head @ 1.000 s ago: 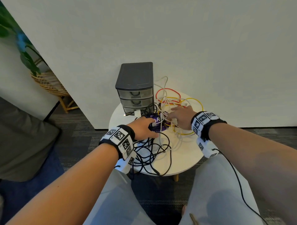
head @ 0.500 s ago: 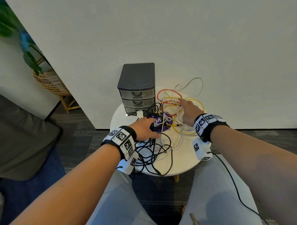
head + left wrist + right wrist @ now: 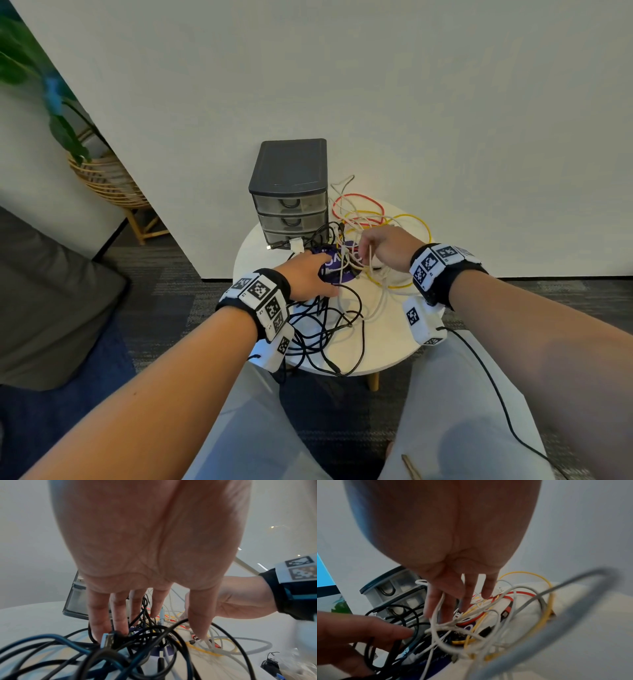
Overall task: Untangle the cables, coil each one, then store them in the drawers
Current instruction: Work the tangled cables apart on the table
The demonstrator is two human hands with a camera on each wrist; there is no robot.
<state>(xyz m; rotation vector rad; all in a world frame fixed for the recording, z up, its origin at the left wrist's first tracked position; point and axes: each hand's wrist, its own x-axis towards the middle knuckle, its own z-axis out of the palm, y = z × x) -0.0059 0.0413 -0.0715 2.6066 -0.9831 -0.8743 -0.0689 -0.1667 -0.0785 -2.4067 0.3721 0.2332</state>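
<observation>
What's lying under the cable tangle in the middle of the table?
A purple disc with white lettering lies on the white table beneath the cables. The left hand and the wires cover most of it, so the lettering is unreadable.

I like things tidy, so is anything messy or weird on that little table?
Yes. The cables are one big knot: black cables spill over the front edge of the round table, and white cables, a red cable and a yellow cable cross each other by the drawers. Nothing looks broken.
</observation>
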